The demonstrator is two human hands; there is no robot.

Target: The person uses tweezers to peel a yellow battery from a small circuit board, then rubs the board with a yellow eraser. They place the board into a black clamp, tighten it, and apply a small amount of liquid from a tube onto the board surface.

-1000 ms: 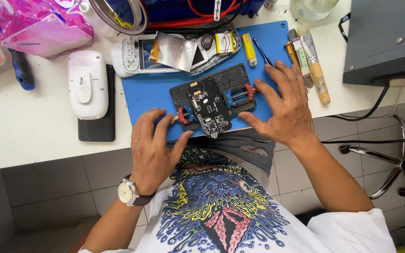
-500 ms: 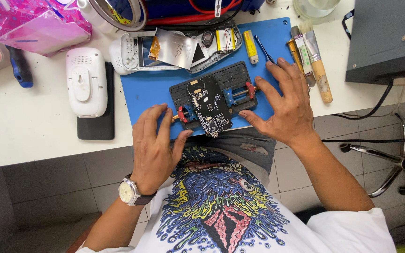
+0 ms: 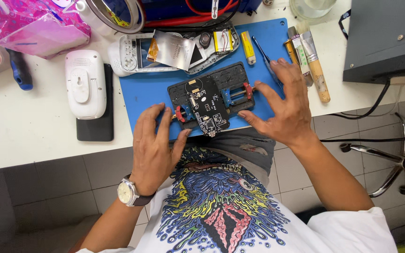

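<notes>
A black circuit board (image 3: 207,105) is clamped in a black holder with red and blue knobs (image 3: 230,91), lying on a blue work mat (image 3: 139,91) at the table's front edge. My left hand (image 3: 153,145), with a wristwatch, has its fingers spread and touches the holder's left end near a red knob. My right hand (image 3: 282,103) rests with fingers apart at the holder's right end; its thumb points at the holder's front corner. Neither hand grips anything.
An opened white device with a metal shield (image 3: 165,49) lies behind the holder. A white gadget on a dark slab (image 3: 86,84), a pink bag (image 3: 38,26), brushes (image 3: 312,61), tweezers (image 3: 264,58) and a grey box (image 3: 390,37) with cables surround the mat.
Both hands stay at the ends of the holder; the fingers have shifted only slightly. The camera view moved a little.
</notes>
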